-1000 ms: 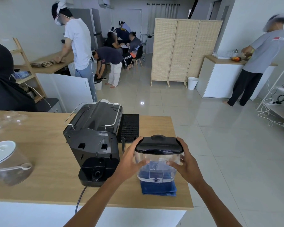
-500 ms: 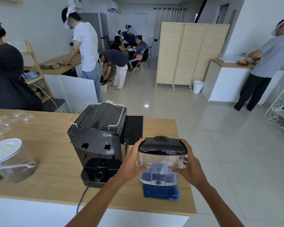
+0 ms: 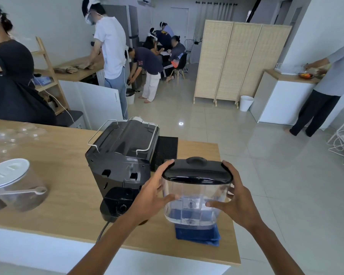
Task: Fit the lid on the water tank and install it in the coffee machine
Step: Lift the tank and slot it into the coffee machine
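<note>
A clear plastic water tank (image 3: pixel 195 205) with a black lid (image 3: pixel 197 172) seated on top is held above a folded blue cloth (image 3: pixel 198 235). My left hand (image 3: pixel 152 192) grips its left side, thumb across the front. My right hand (image 3: pixel 233 197) grips its right side. The black coffee machine (image 3: pixel 121 161) stands just left of the tank on the wooden counter (image 3: pixel 64 175), its back facing me, with an open bay at its base.
A lidded clear jar (image 3: pixel 14 185) with a scoop sits at the counter's left. A black mat (image 3: pixel 165 149) lies behind the machine. A power cord (image 3: pixel 102 231) runs off the front edge. Several people stand around the room beyond.
The tank has risen a little off the blue cloth in both hands. The lid stays on top and the machine has not moved.
</note>
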The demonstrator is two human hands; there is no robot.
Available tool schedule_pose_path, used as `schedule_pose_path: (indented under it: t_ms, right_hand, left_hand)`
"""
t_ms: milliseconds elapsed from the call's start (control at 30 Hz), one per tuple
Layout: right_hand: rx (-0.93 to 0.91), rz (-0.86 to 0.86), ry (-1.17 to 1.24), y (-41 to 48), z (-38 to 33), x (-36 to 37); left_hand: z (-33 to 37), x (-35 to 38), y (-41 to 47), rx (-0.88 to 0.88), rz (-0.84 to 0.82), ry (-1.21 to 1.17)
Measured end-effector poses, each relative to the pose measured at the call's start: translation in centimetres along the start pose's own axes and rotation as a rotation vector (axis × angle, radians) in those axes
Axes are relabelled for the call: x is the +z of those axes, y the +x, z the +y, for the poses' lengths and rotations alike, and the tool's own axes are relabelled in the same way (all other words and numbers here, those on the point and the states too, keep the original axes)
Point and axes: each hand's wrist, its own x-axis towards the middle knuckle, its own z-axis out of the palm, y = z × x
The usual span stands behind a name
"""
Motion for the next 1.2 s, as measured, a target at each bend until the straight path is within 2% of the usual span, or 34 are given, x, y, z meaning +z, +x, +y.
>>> schedule_pose_path:
  t_ms: [267,667,933,1200]
  right_hand:
    - [-0.07,-0.041,0.003,0.4,-6.6,0.4]
    - [-0.077,-0.042,0.025,2.0,-13.3,7.3]
    - [-0.061,-0.018,0.073,3.3,-16.0,13.4]
    - [-0.014,0.051,0.106,3.7,-16.7,17.4]
  left_hand:
    - [2.5,-4.7,-2.7,-0.015,0.086,0.084]
    - [1.8,-13.8,-5.4,0.02,0.122,0.098]
    - [-0.8,-19.1,-6.4,0.024,0.143,0.06]
    - [-3.0,-21.4,-6.1,0.065,0.173,-0.033]
